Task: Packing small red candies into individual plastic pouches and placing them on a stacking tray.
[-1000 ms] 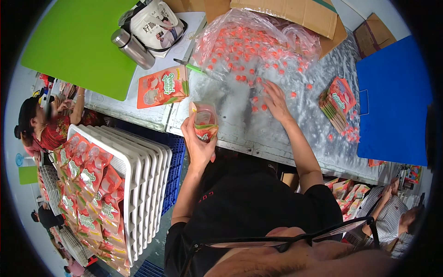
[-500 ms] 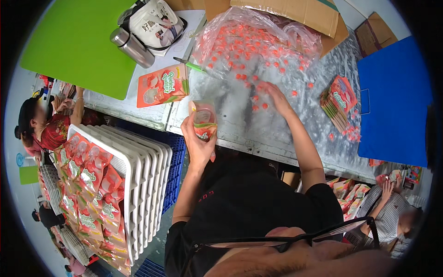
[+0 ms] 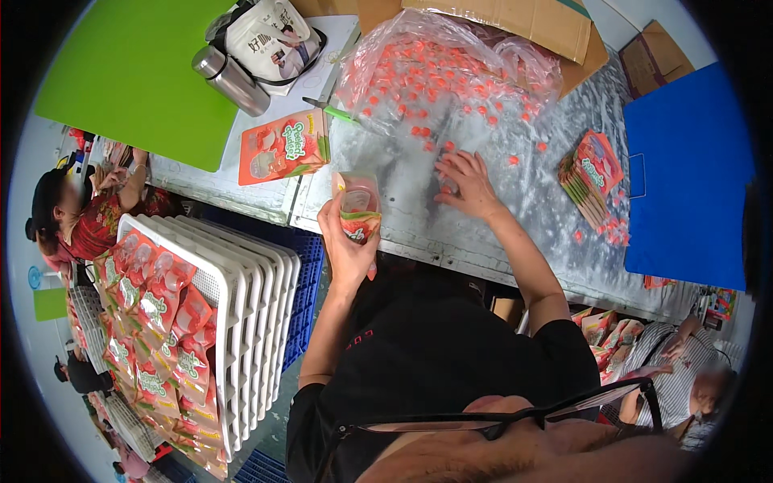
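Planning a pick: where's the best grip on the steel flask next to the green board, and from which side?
Grip the steel flask across its cylindrical body mid-length, coming from above. It lies on its side, so the round flanks are exposed; the white bag crowds its cap end.

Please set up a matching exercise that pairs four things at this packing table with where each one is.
Things:
1. open pouch
2. steel flask
3. stack of flat pouches
4. clear bag of red sweets

Places:
A. beside the blue board
B. in the left hand
C. at the table's far side, beyond the right hand
D. next to the green board

Pairs: 1-B, 2-D, 3-A, 4-C
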